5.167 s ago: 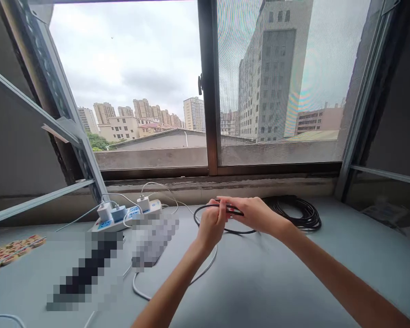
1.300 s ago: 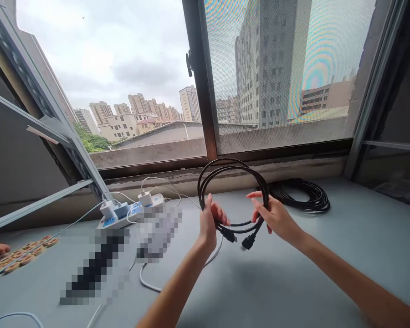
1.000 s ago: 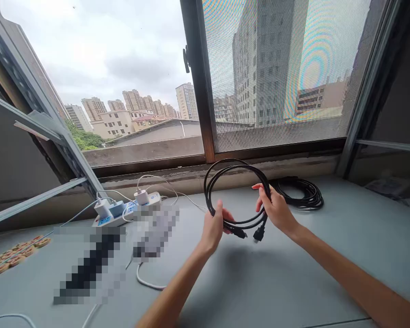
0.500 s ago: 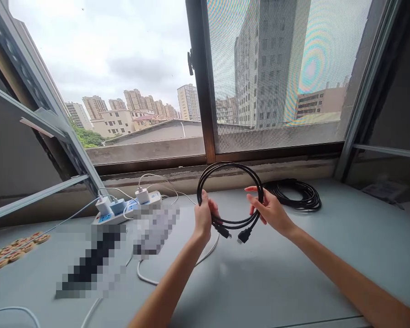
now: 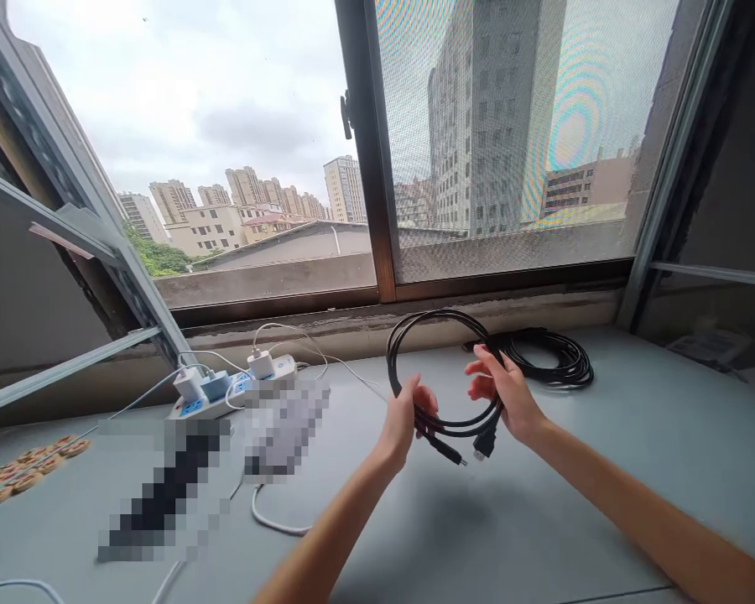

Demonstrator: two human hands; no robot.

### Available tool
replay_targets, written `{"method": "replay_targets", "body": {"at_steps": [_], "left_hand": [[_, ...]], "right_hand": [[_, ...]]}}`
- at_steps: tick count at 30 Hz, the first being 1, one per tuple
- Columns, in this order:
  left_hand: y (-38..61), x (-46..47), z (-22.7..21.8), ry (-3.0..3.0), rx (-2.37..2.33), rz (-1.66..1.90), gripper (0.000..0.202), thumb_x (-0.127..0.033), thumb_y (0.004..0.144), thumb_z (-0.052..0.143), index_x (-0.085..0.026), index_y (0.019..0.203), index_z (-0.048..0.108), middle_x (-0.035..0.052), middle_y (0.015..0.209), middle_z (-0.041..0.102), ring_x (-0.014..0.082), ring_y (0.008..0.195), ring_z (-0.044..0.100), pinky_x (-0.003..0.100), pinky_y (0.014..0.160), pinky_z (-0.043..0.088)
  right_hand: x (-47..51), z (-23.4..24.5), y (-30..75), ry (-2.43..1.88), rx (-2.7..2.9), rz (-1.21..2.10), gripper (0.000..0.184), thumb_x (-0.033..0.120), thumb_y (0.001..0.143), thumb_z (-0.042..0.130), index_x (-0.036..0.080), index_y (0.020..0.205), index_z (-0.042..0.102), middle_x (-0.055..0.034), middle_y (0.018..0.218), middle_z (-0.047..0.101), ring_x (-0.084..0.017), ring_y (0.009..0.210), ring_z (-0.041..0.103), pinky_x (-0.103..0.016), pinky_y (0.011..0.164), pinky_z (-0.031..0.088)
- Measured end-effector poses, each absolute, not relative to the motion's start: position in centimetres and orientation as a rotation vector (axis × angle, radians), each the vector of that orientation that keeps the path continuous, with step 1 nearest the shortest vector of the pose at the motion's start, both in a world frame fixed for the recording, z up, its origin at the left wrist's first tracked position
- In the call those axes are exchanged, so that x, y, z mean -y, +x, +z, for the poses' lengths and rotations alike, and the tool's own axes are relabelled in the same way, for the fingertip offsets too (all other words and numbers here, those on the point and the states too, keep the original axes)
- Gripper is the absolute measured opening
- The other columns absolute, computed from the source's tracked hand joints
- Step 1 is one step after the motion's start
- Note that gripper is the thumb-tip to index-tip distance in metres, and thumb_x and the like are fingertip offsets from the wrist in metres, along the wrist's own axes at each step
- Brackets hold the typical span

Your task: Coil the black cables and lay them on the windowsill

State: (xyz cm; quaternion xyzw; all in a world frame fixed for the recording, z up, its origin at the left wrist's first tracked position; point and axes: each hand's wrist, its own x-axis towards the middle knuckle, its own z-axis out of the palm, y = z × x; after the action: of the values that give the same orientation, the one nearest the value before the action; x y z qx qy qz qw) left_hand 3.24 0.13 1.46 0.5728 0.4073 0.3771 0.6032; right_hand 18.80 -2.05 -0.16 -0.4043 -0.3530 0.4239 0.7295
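A black HDMI cable [image 5: 453, 432], wound into a loose ring of several turns, is held upright above the table. My left hand [image 5: 408, 419] is closed around the ring's lower left side, thumb in front. At the right side, my right hand [image 5: 509, 393] has the ring in the crook between thumb and palm, its curled fingers reaching inside the ring; part of the cable is hidden behind it. Both cable ends hang at the bottom: one plug [image 5: 448, 450] points right and down beside my left hand, the other plug [image 5: 485, 443] hangs under my right hand.
Behind my right hand lies another coiled black cable [image 5: 554, 361]. A white power strip [image 5: 236, 387] with chargers and white cords stands at the left back, near two blurred-out items. Small round patterned pieces [image 5: 31, 470] lie at far left. Metal shelf posts [image 5: 642, 243] flank the window.
Both hands have moved right and slightly down with the cable ring. The ring's right side has sunk deeper into my right hand, and the plugs have swung lower.
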Motion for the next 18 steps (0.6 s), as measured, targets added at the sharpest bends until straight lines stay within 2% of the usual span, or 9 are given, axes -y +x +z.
{"method": "replay_targets", "body": {"at_steps": [3, 5, 7, 10, 13, 16, 18], "left_hand": [[3.3, 0.1, 1.2, 1.448, -0.926, 0.653, 0.04, -0.046, 0.08, 0.039, -0.015, 0.061, 0.056, 0.0062, 0.048, 0.06, 0.0138, 0.039, 0.052, 0.022, 0.041, 0.026], [3.2, 0.0, 1.2, 1.491, -0.96, 0.681, 0.033, -0.041, 0.078, 0.044, -0.015, 0.064, 0.057, 0.0066, 0.052, 0.062, 0.0144, 0.045, 0.056, 0.022, 0.044, 0.029], [3.1, -0.3, 1.2, 1.5, -1.015, 0.759, 0.026, -0.036, 0.074, 0.048, -0.014, 0.064, 0.057, 0.0063, 0.055, 0.062, 0.0148, 0.05, 0.057, 0.022, 0.046, 0.033], [2.9, -1.0, 1.5, 1.477, -1.104, 0.981, 0.02, -0.033, 0.071, 0.054, -0.014, 0.07, 0.056, 0.0064, 0.063, 0.063, 0.0153, 0.056, 0.059, 0.024, 0.053, 0.04], [2.5, -1.8, 1.9, 1.454, -1.154, 1.179, 0.025, -0.034, 0.072, 0.056, -0.014, 0.087, 0.054, 0.0057, 0.075, 0.063, 0.0146, 0.063, 0.059, 0.024, 0.056, 0.044], [2.2, -2.2, 1.9, 1.543, -1.209, 1.277, 0.043, -0.032, 0.071, 0.06, -0.019, 0.11, 0.047, 0.0033, 0.086, 0.06, 0.0128, 0.059, 0.058, 0.022, 0.049, 0.044], [1.9, -2.4, 1.7, 1.704, -1.243, 1.306, 0.044, -0.033, 0.072, 0.061, -0.024, 0.113, 0.049, 0.0012, 0.085, 0.059, 0.0102, 0.051, 0.054, 0.02, 0.043, 0.041]], "right_hand": [[1.6, 0.4, 20.3, -0.884, 0.704, 0.853, 0.065, 0.057, 0.063, 0.077, 0.016, 0.108, 0.056, -0.0031, 0.08, 0.064, -0.005, 0.035, 0.042, -0.013, 0.029, 0.033], [1.4, 0.6, 21.3, -0.878, 0.812, 0.714, 0.069, 0.058, 0.068, 0.073, 0.019, 0.121, 0.053, -0.0057, 0.087, 0.065, -0.006, 0.037, 0.045, -0.012, 0.028, 0.03], [1.2, 0.6, 22.0, -0.89, 0.929, 0.57, 0.065, 0.058, 0.074, 0.068, 0.02, 0.124, 0.054, -0.007, 0.091, 0.065, -0.007, 0.038, 0.047, -0.012, 0.026, 0.028], [1.0, 0.3, 22.2, -0.917, 1.018, 0.508, 0.057, 0.057, 0.079, 0.064, 0.018, 0.121, 0.059, -0.0056, 0.085, 0.064, -0.004, 0.034, 0.039, -0.013, 0.026, 0.027], [0.9, -0.2, 21.7, -0.946, 1.06, 0.604, 0.058, 0.057, 0.078, 0.064, 0.017, 0.119, 0.061, -0.0027, 0.076, 0.061, -0.003, 0.031, 0.033, -0.013, 0.024, 0.026], [1.1, -0.7, 20.9, -1.016, 1.211, 0.654, 0.057, 0.059, 0.08, 0.06, 0.017, 0.119, 0.062, -0.0026, 0.075, 0.061, -0.005, 0.031, 0.039, -0.014, 0.023, 0.029], [1.3, -0.9, 20.4, -1.059, 1.311, 0.651, 0.055, 0.058, 0.082, 0.057, 0.017, 0.119, 0.062, -0.0032, 0.078, 0.062, -0.008, 0.033, 0.045, -0.016, 0.024, 0.035]]}}
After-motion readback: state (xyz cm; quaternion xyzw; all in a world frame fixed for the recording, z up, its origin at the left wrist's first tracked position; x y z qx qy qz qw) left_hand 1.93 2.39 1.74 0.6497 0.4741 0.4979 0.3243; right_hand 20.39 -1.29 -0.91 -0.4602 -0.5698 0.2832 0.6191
